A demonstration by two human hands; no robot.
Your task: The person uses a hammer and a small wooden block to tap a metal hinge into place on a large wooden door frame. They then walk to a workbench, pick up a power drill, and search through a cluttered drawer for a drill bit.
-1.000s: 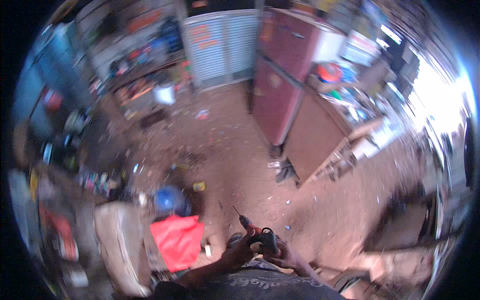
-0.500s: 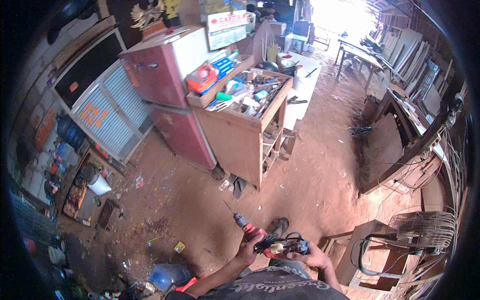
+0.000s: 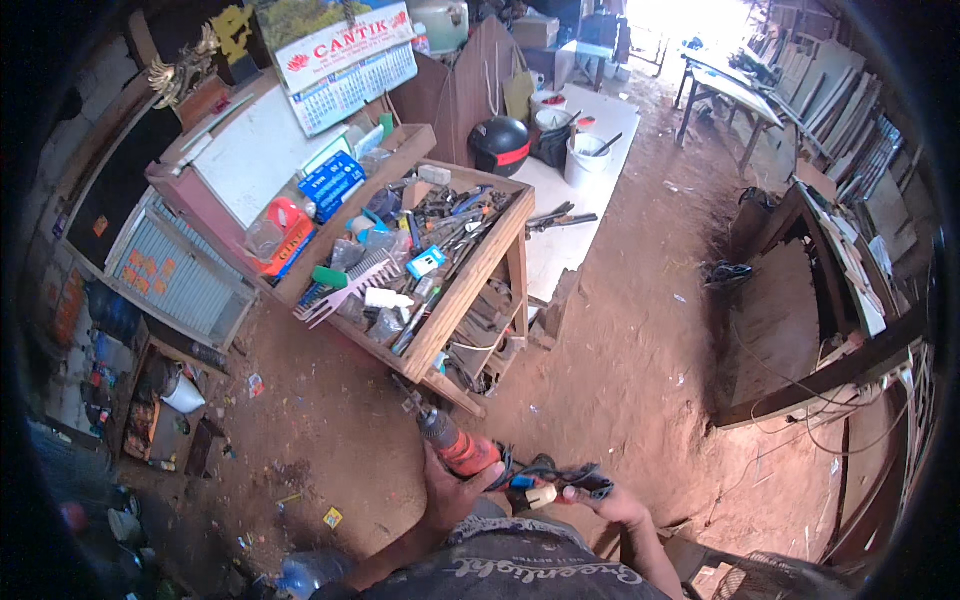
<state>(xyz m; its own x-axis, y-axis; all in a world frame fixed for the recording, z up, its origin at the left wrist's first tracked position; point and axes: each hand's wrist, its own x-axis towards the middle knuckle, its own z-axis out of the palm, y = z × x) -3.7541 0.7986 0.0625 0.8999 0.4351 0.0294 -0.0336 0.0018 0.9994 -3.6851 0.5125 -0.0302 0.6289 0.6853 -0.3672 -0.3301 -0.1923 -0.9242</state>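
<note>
at the lower middle of my view, the left hand is wrapped around the body of a red drill, with the thumb lying along its side. the red drill is held above the brown soil floor, in front of the person's dark shirt, and its grey front end points up and to the left, toward the near end of a wooden workbench. whether its tip touches the wood, i cannot tell. on the other side, the right hand is pinching a looped dark cord between the thumb and the curled fingers. close to this thumb i also see a small pale piece, but i cannot tell exactly what it is.

on the wooden workbench, many metal tools are lying together in a heap, and near its left edge there is a pale pink comb. farther up, a blue box is just beside an orange box. beyond the tools, i see a black helmet with a red band, near a white bucket.
</note>
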